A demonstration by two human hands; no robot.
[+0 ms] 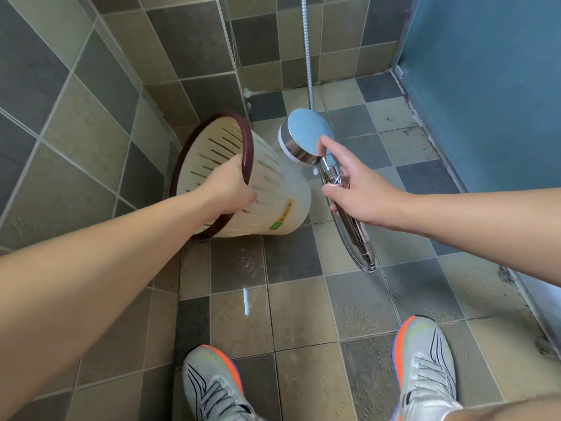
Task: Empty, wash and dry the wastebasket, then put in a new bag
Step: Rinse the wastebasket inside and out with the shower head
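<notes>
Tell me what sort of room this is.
Most likely a bathroom shower area: tiled walls and wet tiled floor, and a handheld shower head on a metal hose.

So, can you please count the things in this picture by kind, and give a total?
Wastebasket: 1
Shower head: 1
Shower hose: 1
Hands: 2, left hand, right hand
Sneakers: 2, left sneaker, right sneaker
Total: 7

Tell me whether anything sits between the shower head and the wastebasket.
Nothing visible does. The shower head, held by the right hand, faces the side wall of the wastebasket, which the left hand grips at its dark rim; only spray fills the gap.
</notes>
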